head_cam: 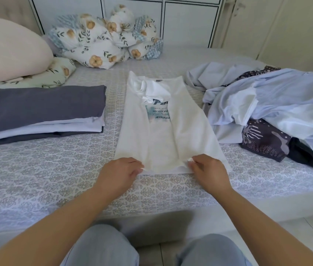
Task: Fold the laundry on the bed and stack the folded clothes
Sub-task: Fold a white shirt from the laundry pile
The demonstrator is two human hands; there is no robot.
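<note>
A white T-shirt (186, 131) with a blue print lies flat in the middle of the bed, both sides folded inward over the front. My left hand (121, 171) pinches its near hem at the left corner. My right hand (207, 169) pinches the same hem at the right, bunching a bit of cloth between the fingers. A stack of folded clothes (40, 112), grey on top with white and dark layers under it, sits to the left. An unfolded pile of laundry (270, 108), light blue, white and dark patterned, lies to the right.
The bed (36, 179) has a grey patterned cover, and its near edge runs just in front of my knees. A beige pillow (8, 52) and a bundled floral duvet (105, 39) lie at the head. White cabinet doors (190, 20) stand behind.
</note>
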